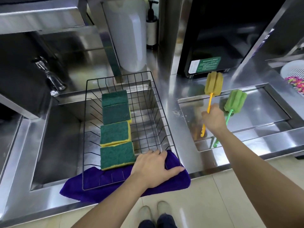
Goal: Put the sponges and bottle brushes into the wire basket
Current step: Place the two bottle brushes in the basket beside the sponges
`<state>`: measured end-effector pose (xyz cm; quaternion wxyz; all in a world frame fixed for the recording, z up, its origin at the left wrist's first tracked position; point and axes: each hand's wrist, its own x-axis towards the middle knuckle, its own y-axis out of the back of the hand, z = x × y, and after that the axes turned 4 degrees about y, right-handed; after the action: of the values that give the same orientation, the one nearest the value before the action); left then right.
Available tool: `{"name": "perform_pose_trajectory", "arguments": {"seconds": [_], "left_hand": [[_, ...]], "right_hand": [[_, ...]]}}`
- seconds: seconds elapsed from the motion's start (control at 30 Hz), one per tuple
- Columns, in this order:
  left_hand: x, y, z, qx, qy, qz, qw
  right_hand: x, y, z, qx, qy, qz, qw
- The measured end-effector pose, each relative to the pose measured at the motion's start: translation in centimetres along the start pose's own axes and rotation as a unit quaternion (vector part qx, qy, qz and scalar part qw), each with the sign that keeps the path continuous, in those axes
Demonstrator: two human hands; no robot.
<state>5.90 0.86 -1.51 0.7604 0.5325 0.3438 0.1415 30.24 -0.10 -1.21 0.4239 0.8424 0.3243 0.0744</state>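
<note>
Over the left sink (54, 145) sits the black wire basket (158, 99), its near end resting on a purple cloth (177, 181) draped across the steel tabletop (171, 89) edge. Four green-and-yellow sponges (115, 129) lie in a row along the basket's left half, scouring side up, running from 12 o'clock back toward 6. The left hand (153, 167) lies flat at the basket's near right corner, fingers spread over the rim and cloth, its grip closed on nothing. At 2 o'clock from the basket, above the shallow right basin (271, 129), the right hand (213, 119) has its grip closed around the handles of two bottle brushes, the yellow bottle brush (213, 83) and the green bottle brush (236, 100), foam heads pointing away toward 12 o'clock, both well outside the basket.
</note>
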Motion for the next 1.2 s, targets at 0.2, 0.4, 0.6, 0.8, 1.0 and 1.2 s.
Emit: {"name": "perform_pose_trajectory", "arguments": {"seconds": [0.2,0.4,0.6,0.8,1.0,1.2], "left_hand": [[-0.1,0.2,0.1,-0.003,0.005,0.002,1.0],[0.0,0.1,0.0,-0.013,0.009,0.003,1.0],[-0.1,0.1,0.1,-0.013,0.006,0.002,1.0],[0.1,0.0,-0.1,-0.026,0.001,0.007,1.0],[0.0,-0.2,-0.1,-0.03,-0.011,0.024,0.999],[-0.1,0.0,-0.1,-0.047,-0.005,0.014,0.999]], "right_hand": [[-2.8,-1.4,-5.1,0.106,0.18,0.062,0.976],[-4.5,-3.8,-10.1,0.078,0.295,-0.024,0.952],[-5.1,-5.1,-12.1,0.071,0.245,-0.106,0.961],[-5.8,-8.3,-12.0,-0.076,0.197,-0.254,0.944],[-6.8,-11.2,-11.5,-0.124,0.193,-0.321,0.919],[-6.6,-11.7,-11.1,-0.147,0.211,-0.307,0.916]]}}
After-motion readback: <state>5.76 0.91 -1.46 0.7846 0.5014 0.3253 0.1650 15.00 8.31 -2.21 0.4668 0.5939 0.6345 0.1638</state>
